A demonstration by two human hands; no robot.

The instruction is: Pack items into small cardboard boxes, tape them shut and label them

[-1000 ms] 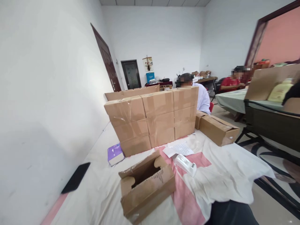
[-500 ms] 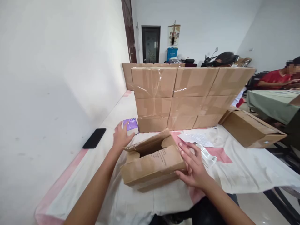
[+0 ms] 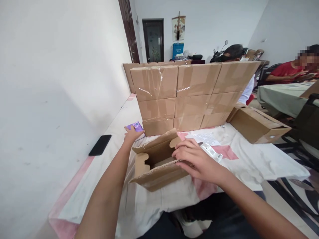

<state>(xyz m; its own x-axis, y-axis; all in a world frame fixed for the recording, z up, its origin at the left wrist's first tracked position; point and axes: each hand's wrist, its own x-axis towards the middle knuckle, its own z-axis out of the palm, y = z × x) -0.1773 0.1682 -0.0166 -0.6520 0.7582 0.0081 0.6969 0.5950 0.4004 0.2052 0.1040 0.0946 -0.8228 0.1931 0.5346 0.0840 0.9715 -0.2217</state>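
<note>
My left hand (image 3: 131, 134) is wrapped around a small purple pack (image 3: 137, 125), which lies by the lower left corner of the stacked cartons. In front of me stands an open cardboard box (image 3: 156, 179), tilted a little, with its flaps up and its inside bare. Over the near flap at the box's right end, my right hand (image 3: 191, 157) grips the edge with bent fingers. Just beyond that hand lies a white tape dispenser (image 3: 211, 151), partly hidden by it. A printed white sheet (image 3: 203, 138) rests behind the dispenser.
Taped cartons (image 3: 194, 79) form a wall at the back of the cloth-covered table (image 3: 92, 189). A black phone (image 3: 100, 145) lies near the left wall. Another cardboard box (image 3: 259, 126) sits on the right. A person in red (image 3: 284, 70) sits at a green-covered table.
My left hand has reached forward and closed on the purple pack. My right hand has moved onto the near flap, which now stands raised, so the box is wider open. The view has shifted.
</note>
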